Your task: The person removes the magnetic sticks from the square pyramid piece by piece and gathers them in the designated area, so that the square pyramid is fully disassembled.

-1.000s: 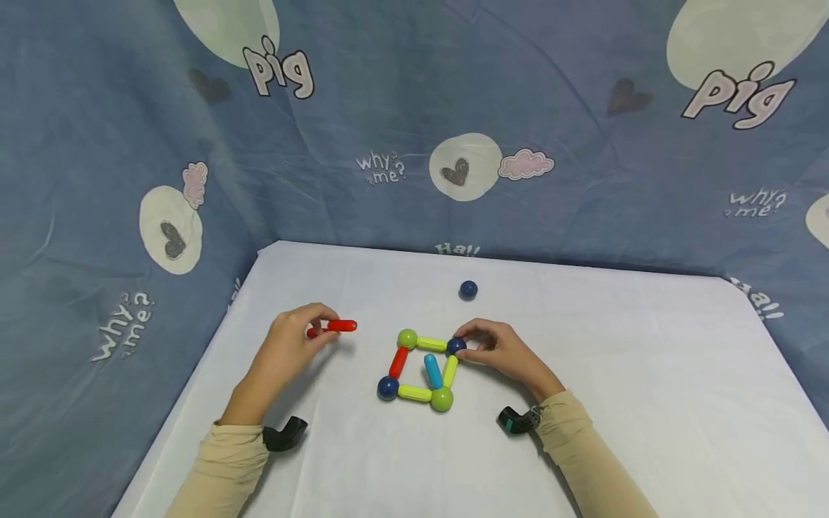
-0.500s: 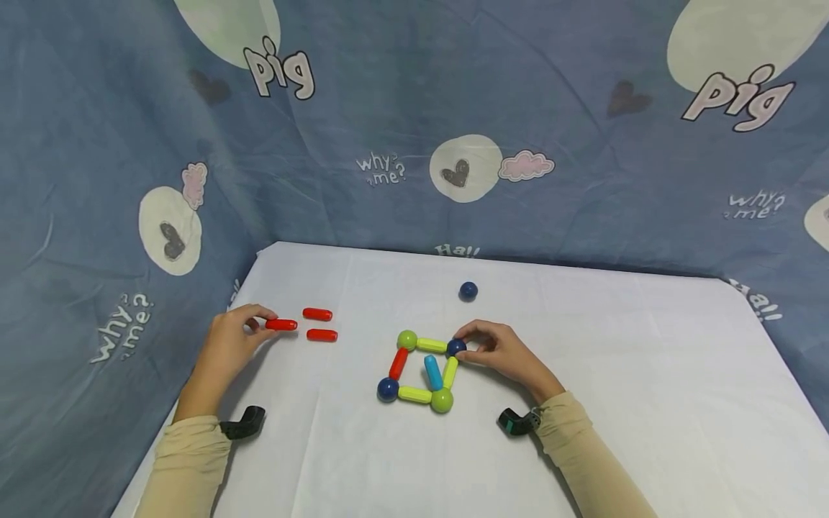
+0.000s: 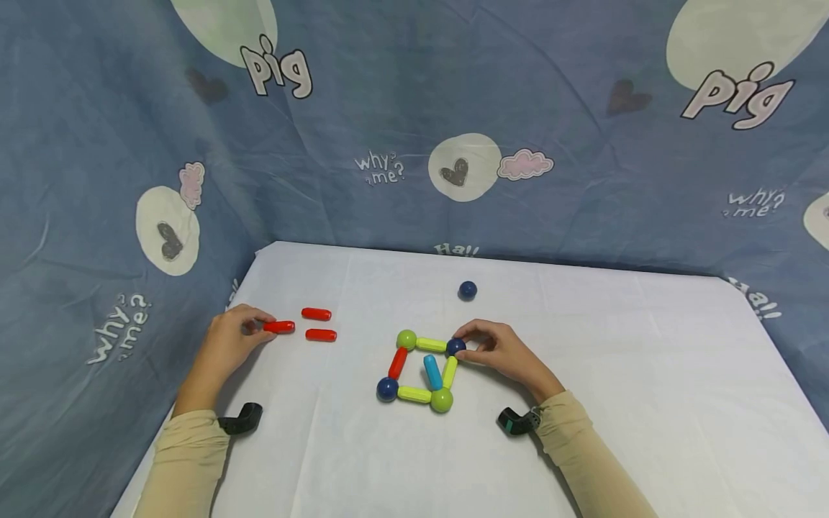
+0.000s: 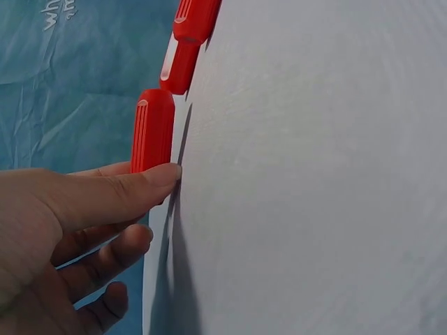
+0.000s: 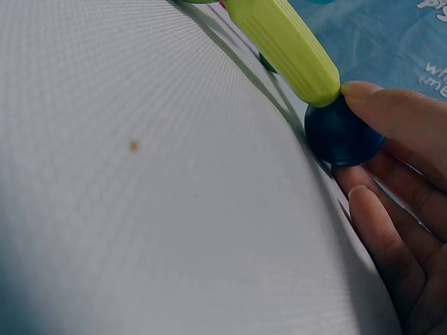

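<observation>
Thumb and fingers of the left hand (image 3: 234,338) pinch a ridged red rod (image 3: 280,326) with rounded ends, two matching red rods (image 3: 320,335) just right of it on the white-covered bench (image 3: 583,446). The right hand (image 3: 501,350), well apart, grips a glossy dark-blue ball (image 3: 455,347), one corner of a four-sided rod-and-ball frame (image 3: 414,394) lying between the hands. Another dark-blue ball (image 3: 468,291) rests beyond the right hand.

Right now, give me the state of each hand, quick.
Left hand: pinching a red stick by one end.
Right hand: holding a dark blue ball, with a yellow-green stick against it.
</observation>
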A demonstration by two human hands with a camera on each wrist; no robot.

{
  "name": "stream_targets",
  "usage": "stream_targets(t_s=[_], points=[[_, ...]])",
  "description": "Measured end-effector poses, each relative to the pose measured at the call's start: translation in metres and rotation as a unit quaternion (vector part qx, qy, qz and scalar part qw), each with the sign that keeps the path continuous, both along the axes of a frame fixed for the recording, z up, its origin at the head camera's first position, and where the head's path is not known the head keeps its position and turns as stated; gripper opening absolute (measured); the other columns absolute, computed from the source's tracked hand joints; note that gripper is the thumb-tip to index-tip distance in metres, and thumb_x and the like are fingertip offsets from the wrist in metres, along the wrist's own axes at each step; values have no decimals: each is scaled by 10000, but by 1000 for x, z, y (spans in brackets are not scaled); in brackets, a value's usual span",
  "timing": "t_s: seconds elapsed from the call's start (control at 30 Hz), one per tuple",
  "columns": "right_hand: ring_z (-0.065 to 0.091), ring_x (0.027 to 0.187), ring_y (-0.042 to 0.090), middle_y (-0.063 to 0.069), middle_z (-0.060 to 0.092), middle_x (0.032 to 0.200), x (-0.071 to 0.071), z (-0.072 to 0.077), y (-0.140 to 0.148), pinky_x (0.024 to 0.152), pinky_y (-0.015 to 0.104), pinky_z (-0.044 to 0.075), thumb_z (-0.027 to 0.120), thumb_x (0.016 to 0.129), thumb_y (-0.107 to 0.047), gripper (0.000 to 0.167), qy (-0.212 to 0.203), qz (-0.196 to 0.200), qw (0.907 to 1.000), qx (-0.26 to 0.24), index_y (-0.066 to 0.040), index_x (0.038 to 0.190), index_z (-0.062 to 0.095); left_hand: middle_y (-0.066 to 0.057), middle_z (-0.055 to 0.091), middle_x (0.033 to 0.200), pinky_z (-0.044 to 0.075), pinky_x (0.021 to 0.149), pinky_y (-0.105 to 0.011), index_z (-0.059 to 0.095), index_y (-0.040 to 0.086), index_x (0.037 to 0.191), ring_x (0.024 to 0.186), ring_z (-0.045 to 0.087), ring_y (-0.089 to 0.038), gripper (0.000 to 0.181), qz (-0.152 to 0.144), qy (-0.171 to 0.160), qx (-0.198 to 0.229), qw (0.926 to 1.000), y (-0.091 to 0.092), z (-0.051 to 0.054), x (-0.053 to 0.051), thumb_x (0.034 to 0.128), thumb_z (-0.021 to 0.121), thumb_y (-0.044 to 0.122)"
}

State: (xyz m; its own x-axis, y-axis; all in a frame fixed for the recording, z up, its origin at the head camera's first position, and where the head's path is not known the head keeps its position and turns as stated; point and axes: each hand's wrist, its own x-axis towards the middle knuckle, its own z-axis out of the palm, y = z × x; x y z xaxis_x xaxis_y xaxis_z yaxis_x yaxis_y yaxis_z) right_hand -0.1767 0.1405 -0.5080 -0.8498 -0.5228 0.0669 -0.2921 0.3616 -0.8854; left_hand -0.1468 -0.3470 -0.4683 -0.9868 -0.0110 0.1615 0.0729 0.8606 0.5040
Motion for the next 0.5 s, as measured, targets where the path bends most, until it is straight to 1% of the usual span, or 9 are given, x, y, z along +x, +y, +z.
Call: stream_targets(t_s=[0.2, 0.3, 0.4, 0.5], points=[[669, 1035, 149, 76, 742, 1169, 1, 1, -1, 797, 215, 533, 810, 901, -161, 310, -12, 8, 10000, 4, -112, 1195, 726, -179, 719, 939, 458, 677, -330, 768, 1, 1107, 852, 630, -307, 304, -87, -207, 39, 9997, -3, -3, 1, 811, 838, 5], [673, 1040, 154, 69, 744, 1168, 1, 1, -1, 800, 215, 534, 810, 901, -166, 308, -2, 15, 10000, 31, -118, 1193, 727, -196, 726, 971, 468, 699, -347, 759, -9, 1136, 863, 636, -318, 318, -129, -251, 31, 9996, -4, -3, 2, 825, 822, -9], [672, 1045, 150, 65, 743, 1172, 1, 2, -1, 806, 218, 535, 811, 900, -167, 309, -7, 10, 10000, 38, -120, 1194, 727, -214, 718, 1005, 472, 695, -337, 746, -19, 1168, 868, 633, -324, 334, -135, -250, 21, 9996, -4, -3, 3, 839, 802, -23], [669, 1053, 144, 66, 743, 1179, 1, 1, -1, 812, 215, 531, 810, 901, -165, 312, -18, -7, 10000, 47, -118, 1198, 726, -234, 697, 1054, 473, 668, -301, 727, -26, 1206, 872, 627, -330, 360, -113, -190, 13, 9998, -4, -3, 3, 851, 788, -25]])
